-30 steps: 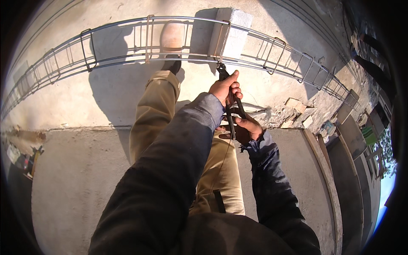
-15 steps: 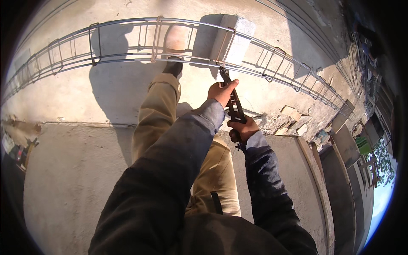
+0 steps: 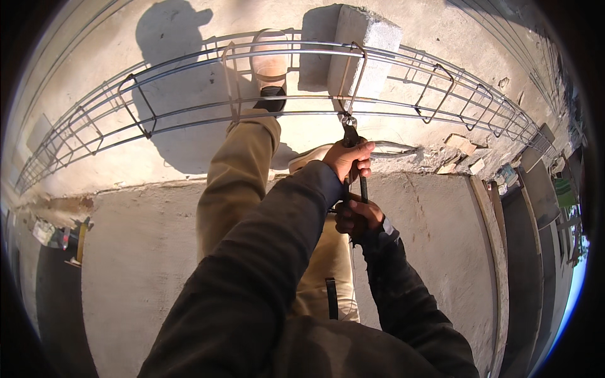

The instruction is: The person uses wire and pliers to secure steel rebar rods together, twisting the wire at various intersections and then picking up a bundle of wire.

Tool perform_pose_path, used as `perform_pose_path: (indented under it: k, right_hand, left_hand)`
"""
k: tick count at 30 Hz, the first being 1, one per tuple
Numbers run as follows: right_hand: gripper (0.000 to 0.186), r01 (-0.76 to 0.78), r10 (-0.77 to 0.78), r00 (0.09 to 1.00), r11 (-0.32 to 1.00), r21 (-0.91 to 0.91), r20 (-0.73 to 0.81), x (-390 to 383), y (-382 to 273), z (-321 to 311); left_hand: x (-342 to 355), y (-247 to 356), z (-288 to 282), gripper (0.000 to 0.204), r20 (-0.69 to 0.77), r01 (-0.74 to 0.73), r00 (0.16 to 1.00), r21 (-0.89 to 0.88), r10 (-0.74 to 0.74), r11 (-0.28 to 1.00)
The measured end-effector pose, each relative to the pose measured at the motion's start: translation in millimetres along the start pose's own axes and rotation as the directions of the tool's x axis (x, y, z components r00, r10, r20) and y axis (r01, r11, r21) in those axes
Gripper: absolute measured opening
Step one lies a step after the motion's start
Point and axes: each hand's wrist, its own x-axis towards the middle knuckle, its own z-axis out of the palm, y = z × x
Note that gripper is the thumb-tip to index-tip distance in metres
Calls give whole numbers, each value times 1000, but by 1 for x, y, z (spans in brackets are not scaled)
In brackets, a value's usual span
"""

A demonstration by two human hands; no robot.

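A pale concrete slab (image 3: 113, 165) fills the far half of the view, its near edge running across below the long steel rebar cage (image 3: 302, 97), which curves from the slab's left side toward its right. One leg of the tan trousers (image 3: 233, 170) reaches past that near edge, the shoe (image 3: 268, 63) showing between the bars. A whitish concrete block (image 3: 372, 31) sits on the slab right of the shoe, its face partly crossed by the cage bars and by a rectangular stirrup (image 3: 358, 82). At the foot of this stirrup, on the cage's near side, is the head of the dark pincers (image 3: 363, 187); whether the jaws grip metal there is too small to tell. The tool points away from the body, its handles extending back over the slab's near edge. The left hand (image 3: 346, 159) is clenched around the pincers just behind the head, thumb laid across the top and fingers curled about the handles. Nearer the body, the right hand (image 3: 359, 217) grasps the handle ends in folded fingers, though shadow hides whether it encloses both. Broken tile pieces (image 3: 460, 143) lie near the slab's near edge, well right of the hands.
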Motion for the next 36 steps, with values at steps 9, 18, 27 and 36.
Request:
perform_pose_path:
  k: [9,18,27,36]
  right_hand:
    - [24,-579,-786,564,-158,-799,-254,2,-5,22]
    - [51,136,-168,962,978,-157,-214,-19,-16,21]
    - [40,-179,-211,877,691,-700,-432,-15,-27,2]
    - [57,-305,-646,763,-354,-884,-4,-19,-26,45]
  left_hand:
    - [0,-4,31,29,-409,-75,905,120,118,990]
    - [7,-4,21,26,-319,-16,948,-13,11,1000]
    - [5,-10,32,34,-519,-84,840,159,156,984]
    - [9,6,47,26,-521,20,853,79,24,997]
